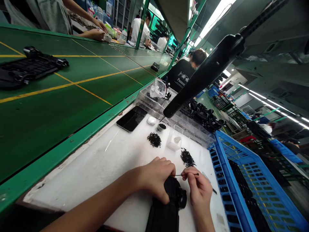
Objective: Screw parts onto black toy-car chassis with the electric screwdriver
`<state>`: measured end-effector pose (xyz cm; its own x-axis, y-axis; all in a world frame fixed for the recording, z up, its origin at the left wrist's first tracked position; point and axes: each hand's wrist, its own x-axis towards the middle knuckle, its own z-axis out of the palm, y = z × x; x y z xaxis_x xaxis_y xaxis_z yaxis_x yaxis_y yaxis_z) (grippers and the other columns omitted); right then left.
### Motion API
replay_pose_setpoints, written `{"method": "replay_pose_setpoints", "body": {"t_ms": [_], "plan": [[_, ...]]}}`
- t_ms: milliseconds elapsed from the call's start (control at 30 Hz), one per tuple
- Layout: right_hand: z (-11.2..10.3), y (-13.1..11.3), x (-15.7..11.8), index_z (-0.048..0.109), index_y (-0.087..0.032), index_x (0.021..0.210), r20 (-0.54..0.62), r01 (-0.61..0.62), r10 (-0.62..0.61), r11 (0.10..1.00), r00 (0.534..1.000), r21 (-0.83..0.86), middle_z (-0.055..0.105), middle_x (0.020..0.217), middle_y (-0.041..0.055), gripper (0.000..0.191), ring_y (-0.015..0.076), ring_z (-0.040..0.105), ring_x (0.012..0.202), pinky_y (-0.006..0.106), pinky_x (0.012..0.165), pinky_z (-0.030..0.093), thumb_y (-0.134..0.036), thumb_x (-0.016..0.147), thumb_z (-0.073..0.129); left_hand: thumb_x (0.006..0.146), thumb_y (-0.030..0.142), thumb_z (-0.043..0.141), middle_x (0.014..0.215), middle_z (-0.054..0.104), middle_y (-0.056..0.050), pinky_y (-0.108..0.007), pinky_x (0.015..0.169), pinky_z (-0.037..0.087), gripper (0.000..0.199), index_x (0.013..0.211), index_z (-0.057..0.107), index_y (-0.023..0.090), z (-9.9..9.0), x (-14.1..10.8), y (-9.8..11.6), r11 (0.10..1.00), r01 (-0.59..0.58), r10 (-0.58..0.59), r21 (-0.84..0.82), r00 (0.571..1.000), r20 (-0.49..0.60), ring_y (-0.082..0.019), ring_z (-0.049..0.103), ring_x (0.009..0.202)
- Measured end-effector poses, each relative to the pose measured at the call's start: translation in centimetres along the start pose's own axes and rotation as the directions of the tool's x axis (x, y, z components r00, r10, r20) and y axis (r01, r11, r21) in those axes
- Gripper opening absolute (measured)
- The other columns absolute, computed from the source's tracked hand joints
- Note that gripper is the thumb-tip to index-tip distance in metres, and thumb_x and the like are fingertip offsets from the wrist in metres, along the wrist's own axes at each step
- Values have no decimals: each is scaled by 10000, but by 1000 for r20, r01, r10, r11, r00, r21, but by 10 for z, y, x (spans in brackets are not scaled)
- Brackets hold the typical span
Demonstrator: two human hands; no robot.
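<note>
We clamp black plastic housing (166, 206) in left hand (155, 177), right hand (196, 190) pinching thin black pin (185, 174) above white counter (72, 190); slipping fingers could drop pin among loose black parts (187, 158)

Black plastic housing (166, 206) at six o'clock under my left hand (154, 177); thin black pin (177, 175) level in my right hand (198, 190), tip toward nine o'clock.

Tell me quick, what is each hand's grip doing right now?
Left hand: closed, holding a black plastic part.
Right hand: pinched shut, holding a thin black stick.
</note>
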<state>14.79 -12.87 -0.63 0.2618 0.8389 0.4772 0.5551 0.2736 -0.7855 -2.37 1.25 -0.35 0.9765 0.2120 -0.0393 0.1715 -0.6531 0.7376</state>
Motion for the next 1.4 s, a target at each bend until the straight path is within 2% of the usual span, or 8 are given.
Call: {"method": "replay_pose_setpoints", "body": {"t_ms": [233,767,867,967,1067,1167,1300,1400], "plan": [[13,-12,5,694,-190,832,-15,-16,15,999,1000,-44,670,759,54,242,194,606,688,338,657,487,-302,1014,582,535,515,884,1098,618,-11,-395,972,426,679,1049,538,237,0,0,0,1000,18,-18,-11,1000,-9,-269,566,1063],[1,-8,2,715,-186,884,63,20,-17,999,998,-46,696,818,65,190,205,646,730,346,680,516,-236,1011,582,469,519,940,1056,626,-3,-399,938,418,730,1018,553,234,9,1,-7,1000,-11,11,3,996,-90,-267,578,1012],[-12,-6,21,715,-178,878,-136,81,-78,997,988,15,691,808,66,191,197,641,720,341,667,523,-240,1011,593,476,500,942,1060,621,-2,-406,964,414,714,1021,563,236,7,0,-6,1000,-2,0,-30,997,-80,-267,573,1024],[-20,-4,62,704,-162,873,-391,156,-156,987,907,-34,671,783,54,207,185,628,697,332,671,522,-312,998,634,485,481,931,1063,616,-6,-416,974,416,681,1010,572,236,6,-1,-6,999,3,-7,-51,998,-64,-276,569,1042],[-16,2,106,702,-156,909,-331,82,-142,978,933,-190,689,838,58,287,181,640,748,316,720,525,-391,1023,583,512,470,927,1080,621,-16,-424,966,427,651,1025,599,241,5,-4,-5,999,12,-16,-52,997,-72,-294,571,1059],[0,12,132,699,-168,841,-244,35,-96,970,965,-242,708,839,44,333,167,629,733,288,717,498,-423,1016,577,502,401,951,1122,630,-37,-411,946,457,670,1063,626,232,3,-8,-5,993,32,-49,-116,988,-149,-311,577,1084],[20,20,137,659,-183,736,-250,12,-81,964,965,-267,688,759,24,363,157,585,675,275,670,431,-409,1010,581,529,312,948,1207,623,-85,-394,943,502,816,1255,595,187,-1,-15,-6,984,81,-114,-156,970,-217,-311,587,1133],[21,19,131,647,-191,804,-303,-14,-77,958,950,-288,689,807,39,351,172,593,727,287,719,434,-408,1043,511,571,270,924,1239,605,-82,-370,964,511,818,1303,568,187,-5,-17,-4,985,100,-133,-140,959,-250,-290,593,1156]]}}
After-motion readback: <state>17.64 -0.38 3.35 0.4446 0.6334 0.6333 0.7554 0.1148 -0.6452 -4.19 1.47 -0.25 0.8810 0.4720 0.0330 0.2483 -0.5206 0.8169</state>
